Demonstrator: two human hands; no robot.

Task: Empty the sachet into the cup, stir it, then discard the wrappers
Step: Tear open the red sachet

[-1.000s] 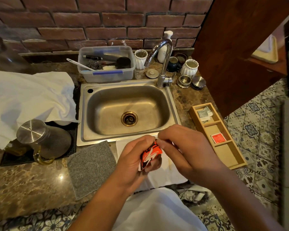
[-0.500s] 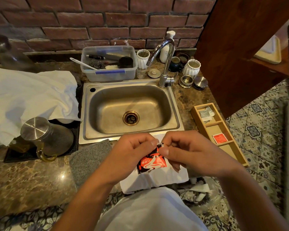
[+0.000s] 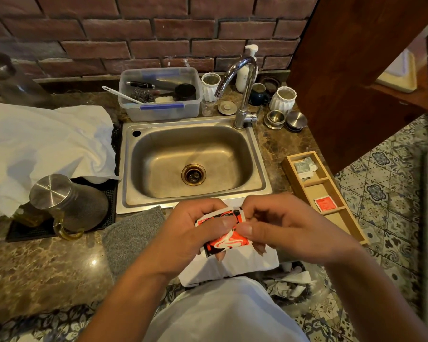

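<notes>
A red, black and white sachet is held flat in front of me, over a white cloth at the counter's front edge. My left hand grips its left side with the thumb on top. My right hand pinches its upper right corner. A second red sachet lies in the middle compartment of a wooden tray at the right. White ribbed cups and a dark mug stand behind the sink. A waste bag with crumpled wrappers sits on the floor below my right forearm.
A steel sink with a curved tap lies ahead. A plastic tub of utensils stands behind it. Left are a white cloth, a metal-lidded glass jug on a black mat, and a grey pad. A wooden panel rises at the right.
The sachet has turned from edge-on to flat, face up. Both hands have lowered slightly toward the counter's front edge, and my right fingers have shifted to the upper right corner.
</notes>
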